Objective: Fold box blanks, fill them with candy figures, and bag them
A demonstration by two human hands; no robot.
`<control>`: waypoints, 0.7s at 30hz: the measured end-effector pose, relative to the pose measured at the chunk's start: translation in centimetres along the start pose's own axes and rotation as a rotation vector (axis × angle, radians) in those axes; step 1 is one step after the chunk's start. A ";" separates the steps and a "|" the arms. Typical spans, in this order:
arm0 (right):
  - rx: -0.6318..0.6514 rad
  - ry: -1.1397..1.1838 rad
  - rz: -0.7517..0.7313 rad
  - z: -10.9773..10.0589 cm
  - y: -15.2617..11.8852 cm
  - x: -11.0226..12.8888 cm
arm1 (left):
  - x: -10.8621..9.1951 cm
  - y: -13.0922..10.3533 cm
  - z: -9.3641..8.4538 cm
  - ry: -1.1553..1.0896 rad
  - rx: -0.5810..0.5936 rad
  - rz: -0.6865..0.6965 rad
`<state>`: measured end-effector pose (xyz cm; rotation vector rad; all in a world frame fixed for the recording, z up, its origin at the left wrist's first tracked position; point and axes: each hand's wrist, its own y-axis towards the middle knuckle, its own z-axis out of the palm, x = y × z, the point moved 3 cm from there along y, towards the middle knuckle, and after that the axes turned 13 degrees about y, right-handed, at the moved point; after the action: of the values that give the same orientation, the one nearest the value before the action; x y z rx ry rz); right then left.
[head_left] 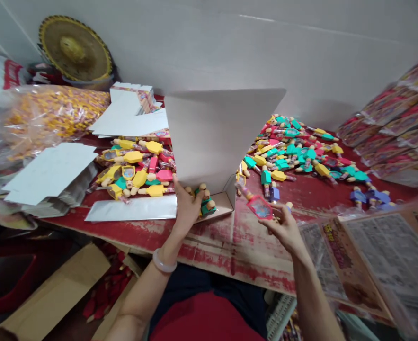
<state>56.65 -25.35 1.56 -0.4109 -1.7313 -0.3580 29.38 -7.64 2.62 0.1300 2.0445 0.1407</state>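
Observation:
A white cardboard box (226, 201) stands on the red table with its tall lid flap (223, 132) raised. My left hand (189, 203) grips the box's left side, thumb over the inside and fingers along the outer wall. Several green and yellow plastic toys (209, 204) with round beige knobs lie in the box near that thumb. To the right of the box, my right hand (283, 225) pinches a red plastic toy (260, 207) with a clear window and a tube-like end pointing toward the box. A purple piece shows just behind these fingers.
Loose toys lie in a left pile (139, 177) and a right pile (294, 151). Flat white cartons (52, 170) are stacked at left, beside a clear bag of orange pieces (59, 111). Wrapped packs (396, 128) rise at right; plastic-covered printed sheets (358, 265) lie in front.

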 end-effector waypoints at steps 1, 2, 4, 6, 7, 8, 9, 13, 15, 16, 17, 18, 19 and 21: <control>0.053 -0.157 -0.081 1.1 0.4 1.3 | 0.1 0.2 -0.1 0.000 -0.005 0.024; 0.107 -0.348 -0.153 2.6 1.1 2.5 | 0.3 0.4 -0.1 -0.006 0.004 0.039; 0.241 -0.758 -0.265 6.0 2.5 4.1 | 0.7 0.9 -0.3 -0.011 0.053 0.035; 0.421 -1.112 -0.360 9.2 3.7 5.1 | 1.1 1.0 -0.3 -0.001 0.081 0.026; 0.520 -1.240 -0.411 10.5 4.0 5.4 | 1.3 1.0 -0.3 0.003 0.082 0.028; 0.612 -1.332 -0.465 11.4 4.2 5.7 | 1.3 0.8 -0.2 0.007 0.075 0.033; 0.688 -1.393 -0.513 12.1 4.3 5.9 | 1.4 0.7 0.0 0.009 0.062 0.038; 0.751 -1.436 -0.553 12.4 5.3 6.7 | 1.5 0.4 0.5 0.024 0.030 0.021; 0.741 -1.399 -0.516 12.1 6.2 6.7 | 1.6 0.5 0.6 0.015 0.049 0.007; 0.756 -1.369 -0.511 12.0 6.5 6.5 | 1.6 0.6 0.6 0.010 0.062 0.002; 0.784 -1.336 -0.519 11.9 6.8 6.3 | 1.7 0.6 0.5 0.007 0.073 -0.001; 0.809 -1.305 -0.541 11.8 7.0 6.1 | 1.8 0.7 0.5 0.009 0.083 -0.005; 0.822 -1.281 -0.565 11.6 7.1 5.9 | 1.9 0.7 0.5 0.013 0.091 -0.009; 0.818 -1.246 -0.593 11.3 7.2 5.6 | 2.2 0.8 0.6 0.019 0.102 -0.021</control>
<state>49.09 -13.43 4.92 0.6612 -2.9882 0.3184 28.93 -6.54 0.54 0.1715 2.0717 0.0245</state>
